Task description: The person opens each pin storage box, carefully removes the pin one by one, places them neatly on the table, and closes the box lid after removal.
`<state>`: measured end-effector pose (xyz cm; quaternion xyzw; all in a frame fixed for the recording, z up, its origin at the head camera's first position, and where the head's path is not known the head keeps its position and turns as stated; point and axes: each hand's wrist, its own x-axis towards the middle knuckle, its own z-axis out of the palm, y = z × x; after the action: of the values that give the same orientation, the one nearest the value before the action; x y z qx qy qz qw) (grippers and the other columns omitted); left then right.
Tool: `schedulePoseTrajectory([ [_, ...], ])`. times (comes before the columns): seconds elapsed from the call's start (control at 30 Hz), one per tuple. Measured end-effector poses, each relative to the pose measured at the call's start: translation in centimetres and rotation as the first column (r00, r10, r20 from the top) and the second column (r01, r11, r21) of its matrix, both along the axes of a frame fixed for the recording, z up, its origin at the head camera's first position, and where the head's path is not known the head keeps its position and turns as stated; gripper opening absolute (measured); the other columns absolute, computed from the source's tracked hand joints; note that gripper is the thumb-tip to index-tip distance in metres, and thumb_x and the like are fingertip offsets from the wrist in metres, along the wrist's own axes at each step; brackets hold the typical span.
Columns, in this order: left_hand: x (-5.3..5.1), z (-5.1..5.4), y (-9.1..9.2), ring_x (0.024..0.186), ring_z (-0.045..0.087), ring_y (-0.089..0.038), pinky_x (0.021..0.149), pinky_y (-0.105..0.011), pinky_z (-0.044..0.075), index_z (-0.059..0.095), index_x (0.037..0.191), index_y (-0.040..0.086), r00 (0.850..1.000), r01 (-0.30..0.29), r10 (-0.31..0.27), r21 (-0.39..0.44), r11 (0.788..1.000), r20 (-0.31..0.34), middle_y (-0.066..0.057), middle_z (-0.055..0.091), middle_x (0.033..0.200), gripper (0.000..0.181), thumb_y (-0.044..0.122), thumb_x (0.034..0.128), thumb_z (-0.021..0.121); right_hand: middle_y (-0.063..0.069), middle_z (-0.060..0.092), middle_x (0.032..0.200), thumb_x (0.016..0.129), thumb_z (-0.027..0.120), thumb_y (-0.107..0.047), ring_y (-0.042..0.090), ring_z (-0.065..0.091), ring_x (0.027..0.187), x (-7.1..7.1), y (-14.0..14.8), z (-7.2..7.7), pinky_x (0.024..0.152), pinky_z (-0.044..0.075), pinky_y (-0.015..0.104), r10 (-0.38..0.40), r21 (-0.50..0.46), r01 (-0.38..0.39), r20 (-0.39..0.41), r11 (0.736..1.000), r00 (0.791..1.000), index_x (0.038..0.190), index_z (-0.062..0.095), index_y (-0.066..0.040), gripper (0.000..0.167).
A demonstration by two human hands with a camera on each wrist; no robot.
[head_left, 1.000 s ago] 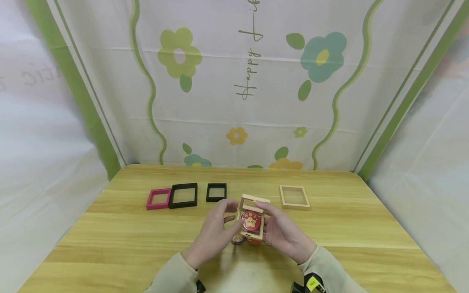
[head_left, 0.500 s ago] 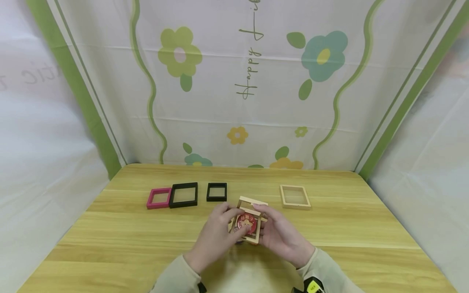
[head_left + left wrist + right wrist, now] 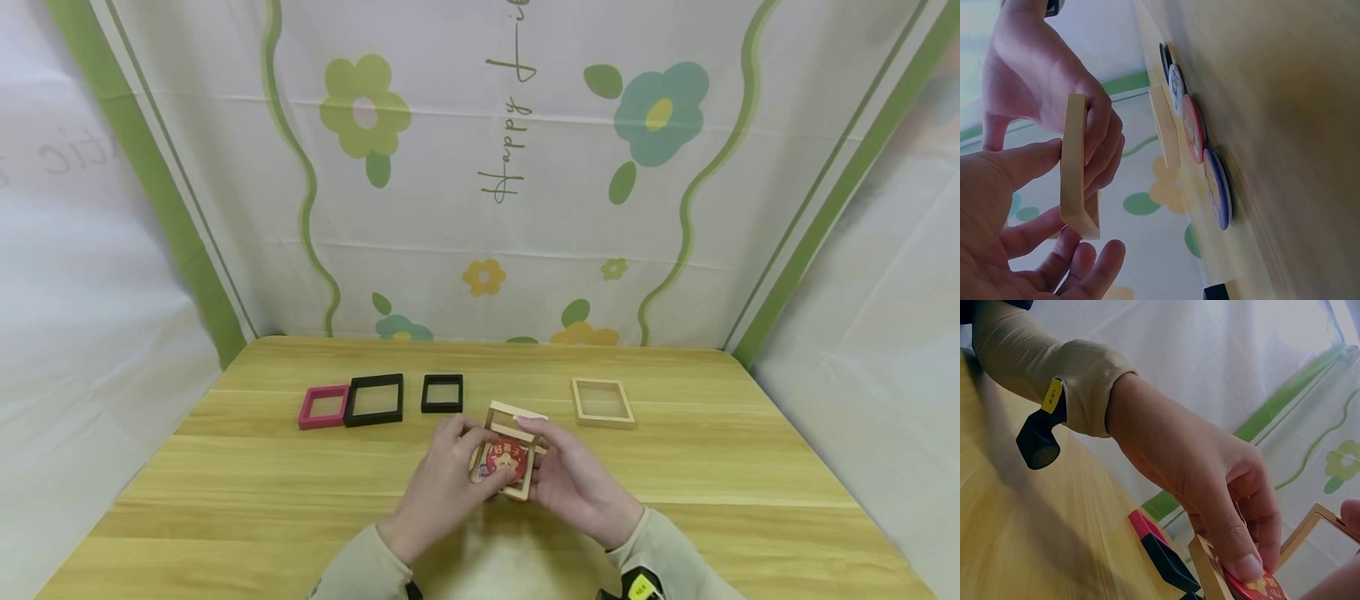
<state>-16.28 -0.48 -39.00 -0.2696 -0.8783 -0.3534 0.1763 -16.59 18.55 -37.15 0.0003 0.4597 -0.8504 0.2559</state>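
Between both hands is a small, light wood-coloured hinged display frame (image 3: 517,409), its two halves apart. My right hand (image 3: 583,485) holds it from the right, and in the left wrist view that hand's fingers (image 3: 1100,134) curl behind the frame (image 3: 1073,165). Over the lower half, my left hand (image 3: 438,487) pinches a round red badge (image 3: 506,454) with a star face. The right wrist view shows the left thumb (image 3: 1249,567) pressing the edge of the badge (image 3: 1260,587). Whether the badge touches the frame's clear film, I cannot tell.
Below the hands, several round badges lie in a row on the table, among them a red one (image 3: 1194,128) and a blue-rimmed one (image 3: 1217,190). Further back are a pink frame (image 3: 303,413), a large black frame (image 3: 377,380), a small black frame (image 3: 442,408) and a cream frame (image 3: 604,423).
The hinged frame has shifted slightly left and toward me. My left hand has gone from thumb over the badge to pinching it, and the badge has turned a little. Badges below are now mostly covered.
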Motion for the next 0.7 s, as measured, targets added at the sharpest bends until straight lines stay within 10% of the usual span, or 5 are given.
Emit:
schedulePoseTrajectory([
  [0.7,0.25,0.21,0.34,0.102,0.053,-0.013,0.084,-0.031,0.052,0.069,0.114,0.009,0.995,0.067,-0.064,0.044,0.997,-0.074,0.000,0.067,0.112,0.039,0.021,0.0793,0.084,0.015,0.051,0.125,0.100,0.054,-0.036,0.025,0.052,0.106,-0.07,0.08,0.27,0.088,0.045,0.036,0.017,-0.015,-0.017,0.007,1.000,1.000,0.137,0.034,-0.008,0.051],
])
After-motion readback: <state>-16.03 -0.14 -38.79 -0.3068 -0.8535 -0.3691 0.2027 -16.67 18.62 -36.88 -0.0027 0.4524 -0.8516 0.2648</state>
